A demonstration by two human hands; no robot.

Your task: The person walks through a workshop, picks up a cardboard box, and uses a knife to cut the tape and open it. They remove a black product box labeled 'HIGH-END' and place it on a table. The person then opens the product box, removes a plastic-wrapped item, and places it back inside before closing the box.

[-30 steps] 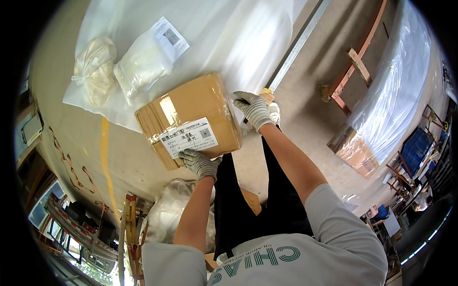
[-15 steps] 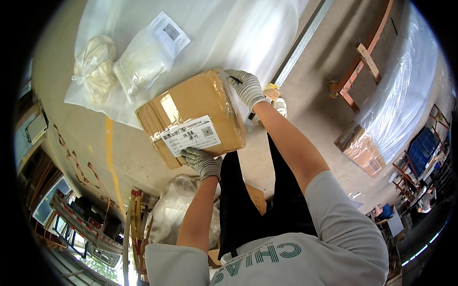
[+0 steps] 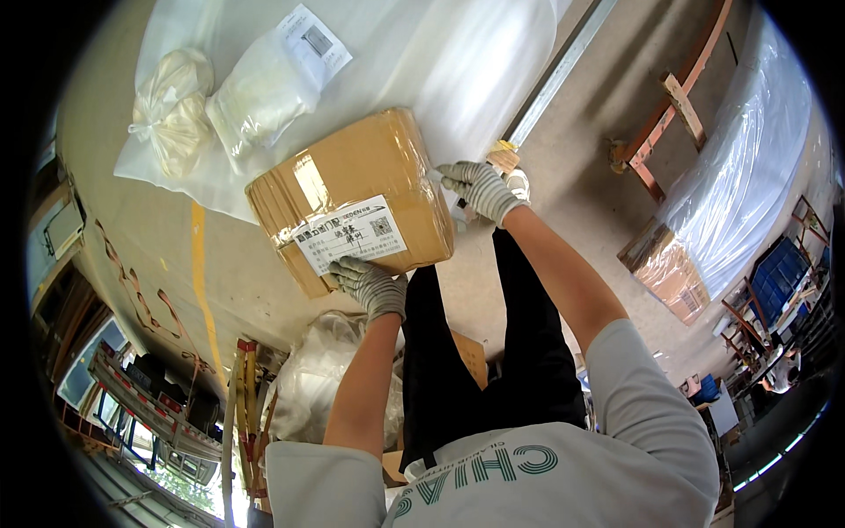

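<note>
While arms (image 3: 568, 268) reach forward, hands (image 3: 370, 286) flank the carton (image 3: 352, 180).

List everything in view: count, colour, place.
Carton: one, brown, centre
Label: one, white, on carton
Tied bag: one, cream contents, upper left
Labelled bag: one, whitish, right of tied bag
Plastic sheeting: one stretch, whitish, beneath both bags
Metal bar: one, silver, right of sheeting
Frame: one, rusty red, upper right
Wood piece: one, light brown, at frame
Wrapped bundle: one, clear film, brown cardboard end, right
Floor stripe: one, yellow, left
Crumpled plastic: one heap, translucent, below carton
Edge clutter: uncountable, mixed colours, both sides
Left hand: one, striped glove, on carton's near side
Right hand: one, striped glove, right of carton, contact unclear
Trousers: one pair, black, lower centre
Shirt: one, light grey, bottom
</note>
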